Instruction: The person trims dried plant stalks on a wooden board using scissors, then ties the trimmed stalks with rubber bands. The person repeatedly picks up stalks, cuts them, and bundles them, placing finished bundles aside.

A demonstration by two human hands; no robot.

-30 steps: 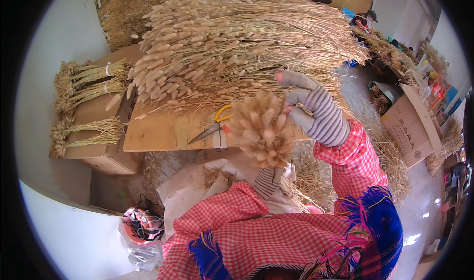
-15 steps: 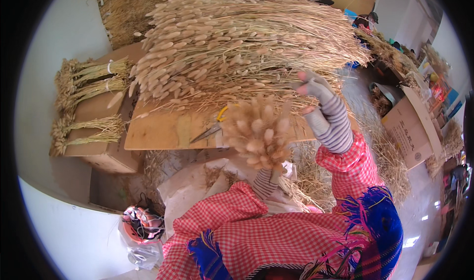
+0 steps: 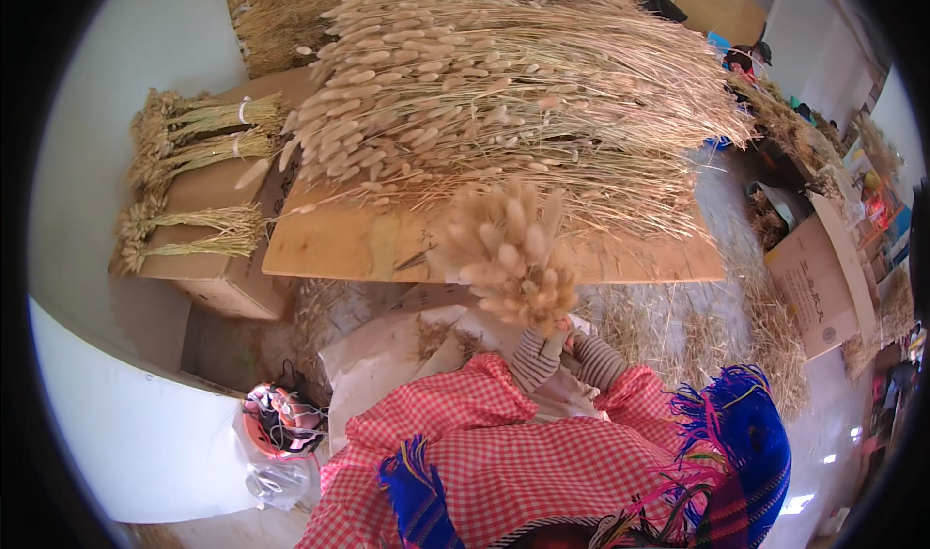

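One thick bunch of dried bunny-tail grass (image 3: 513, 253) is held up at the near edge of a wooden tabletop (image 3: 358, 244), a left hand (image 3: 536, 358) in a striped glove clamped around its stems. The right hand (image 3: 593, 362), gloved to match, sits close beside the left at the bunch's base; whether its half-hidden fingers are closed cannot be told. A deep heap of grass stalks (image 3: 542, 94) covers much of the tabletop. Left of it, tied bundles (image 3: 208, 233) lie on a cardboard box (image 3: 208, 188); right of it stands an open carton (image 3: 809, 282).
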